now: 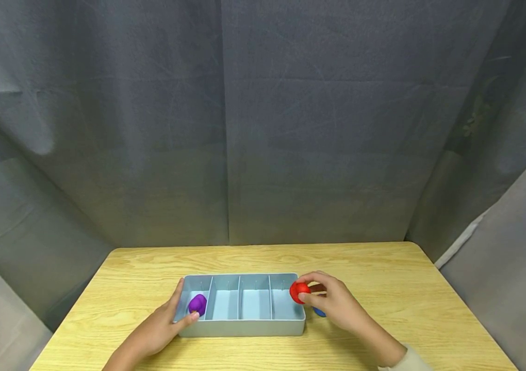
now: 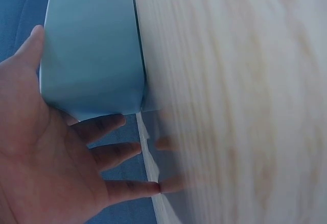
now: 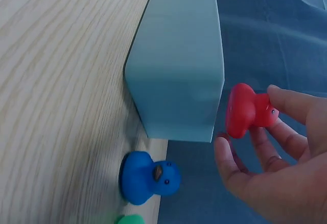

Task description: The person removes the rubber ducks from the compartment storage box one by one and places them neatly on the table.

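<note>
The right hand (image 1: 337, 304) has its grip closed on a little red duck (image 1: 298, 291), pinched between the thumb and the fingertips (image 3: 278, 96). In the head view the red duck sits a bit right of the middle, low in the frame. It is lifted just off the bench (image 1: 383, 268), right at the right end wall of the grey tray (image 1: 244, 327). The tray's slots lie to the left of the duck, and the nearest one is the slot on the far right. The tray's long side runs left to right across the picture. So the right hand is the near one for that end.

The red duck is small, round and shiny, like a bath toy. In the right wrist view it is at the right middle, close to the tray's corner but not touching it.

Under the right hand a blue duck (image 3: 148, 178) stands on the bench, beside the tray. A bit of something green (image 3: 132, 220) peeks in at the bottom edge.

The left hand (image 1: 163, 324) is flat and open, with straight fingers (image 2: 110, 127) pressed on the tray's left end. A purple toy (image 1: 197, 304) lies in the left slot, just beside the thumb.
</note>
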`<move>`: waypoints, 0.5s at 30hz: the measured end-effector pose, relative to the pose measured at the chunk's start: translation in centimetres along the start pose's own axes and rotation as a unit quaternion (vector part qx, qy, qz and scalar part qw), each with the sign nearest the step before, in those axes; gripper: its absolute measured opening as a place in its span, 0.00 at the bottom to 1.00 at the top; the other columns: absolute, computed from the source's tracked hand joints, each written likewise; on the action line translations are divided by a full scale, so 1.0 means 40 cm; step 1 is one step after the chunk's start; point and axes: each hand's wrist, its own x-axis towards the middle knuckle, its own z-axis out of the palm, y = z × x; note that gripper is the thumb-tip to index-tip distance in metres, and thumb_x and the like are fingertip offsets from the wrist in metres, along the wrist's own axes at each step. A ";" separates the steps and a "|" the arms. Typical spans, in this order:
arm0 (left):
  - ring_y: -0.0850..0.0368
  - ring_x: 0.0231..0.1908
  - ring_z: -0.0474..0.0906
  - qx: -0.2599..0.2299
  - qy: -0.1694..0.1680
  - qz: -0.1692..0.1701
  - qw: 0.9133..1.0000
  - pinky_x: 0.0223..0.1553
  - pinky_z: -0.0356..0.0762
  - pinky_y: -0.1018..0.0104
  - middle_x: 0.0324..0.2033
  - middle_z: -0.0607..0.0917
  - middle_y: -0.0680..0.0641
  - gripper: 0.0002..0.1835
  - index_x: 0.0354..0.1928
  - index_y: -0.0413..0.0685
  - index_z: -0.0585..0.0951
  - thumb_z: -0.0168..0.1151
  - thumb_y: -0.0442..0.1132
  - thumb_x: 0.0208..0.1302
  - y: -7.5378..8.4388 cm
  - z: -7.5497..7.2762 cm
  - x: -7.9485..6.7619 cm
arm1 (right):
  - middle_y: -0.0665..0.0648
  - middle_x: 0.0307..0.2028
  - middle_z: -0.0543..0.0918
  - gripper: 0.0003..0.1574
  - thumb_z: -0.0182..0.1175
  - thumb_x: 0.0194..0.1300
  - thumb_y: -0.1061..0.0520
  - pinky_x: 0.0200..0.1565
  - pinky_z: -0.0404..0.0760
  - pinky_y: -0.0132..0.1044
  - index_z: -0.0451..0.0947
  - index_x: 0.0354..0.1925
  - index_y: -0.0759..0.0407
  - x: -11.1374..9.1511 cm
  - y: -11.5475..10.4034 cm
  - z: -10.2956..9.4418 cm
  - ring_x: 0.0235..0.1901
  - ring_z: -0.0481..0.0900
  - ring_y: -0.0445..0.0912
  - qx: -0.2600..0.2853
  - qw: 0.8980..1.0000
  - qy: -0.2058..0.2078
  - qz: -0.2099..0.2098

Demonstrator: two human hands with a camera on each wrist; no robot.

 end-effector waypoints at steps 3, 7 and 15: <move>0.26 0.73 0.60 -0.001 -0.001 -0.001 1.000 0.70 0.60 0.30 0.77 0.55 0.29 0.52 0.84 0.57 0.36 0.52 0.69 0.73 -0.001 0.000 0.000 | 0.57 0.52 0.84 0.17 0.70 0.68 0.56 0.45 0.86 0.35 0.83 0.54 0.56 -0.006 0.004 -0.012 0.53 0.84 0.59 -0.007 1.000 0.006 0.005; 0.27 0.73 0.60 -0.001 0.003 0.002 1.000 0.70 0.60 0.31 0.78 0.55 0.30 0.52 0.84 0.58 0.36 0.52 0.69 0.73 -0.003 0.002 0.001 | 0.59 0.54 0.83 0.18 0.70 0.68 0.56 0.44 0.87 0.36 0.82 0.55 0.57 -0.018 0.008 -0.028 0.54 0.84 0.60 -0.010 1.000 0.020 0.020; 0.27 0.73 0.61 -0.002 0.006 0.003 1.000 0.69 0.61 0.31 0.77 0.57 0.30 0.52 0.84 0.58 0.36 0.52 0.69 0.73 -0.004 0.004 0.002 | 0.57 0.57 0.82 0.17 0.69 0.68 0.57 0.44 0.86 0.35 0.81 0.54 0.54 -0.035 0.022 -0.056 0.54 0.82 0.57 -0.025 0.997 0.043 0.057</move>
